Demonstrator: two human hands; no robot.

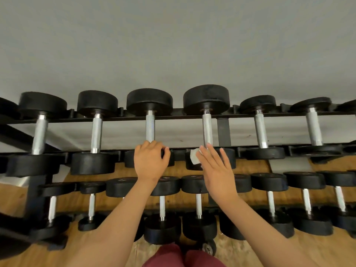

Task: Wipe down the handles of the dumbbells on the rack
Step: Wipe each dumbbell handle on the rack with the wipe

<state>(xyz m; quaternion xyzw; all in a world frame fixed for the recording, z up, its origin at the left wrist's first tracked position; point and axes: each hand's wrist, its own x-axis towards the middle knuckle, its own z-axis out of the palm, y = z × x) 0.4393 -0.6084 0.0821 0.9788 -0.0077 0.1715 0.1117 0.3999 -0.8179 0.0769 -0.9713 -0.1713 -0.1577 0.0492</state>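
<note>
A black two-tier rack (173, 117) holds rows of black dumbbells with silver handles. My left hand (150, 160) grips the near head of the third top-row dumbbell, below its knurled handle (150, 126). My right hand (213, 166) lies with straight fingers over the near head of the fourth dumbbell, a small white wipe (194, 156) tucked under its thumb side. Its fingertips reach the lower end of that dumbbell's handle (207, 128).
More dumbbells flank these on the top tier, such as one at the left (96, 130) and one at the right (260, 130). A lower tier of smaller dumbbells (198, 207) sits near my forearms. Grey wall behind, wooden floor (240, 251) below, a rack caster (209, 247) by my legs.
</note>
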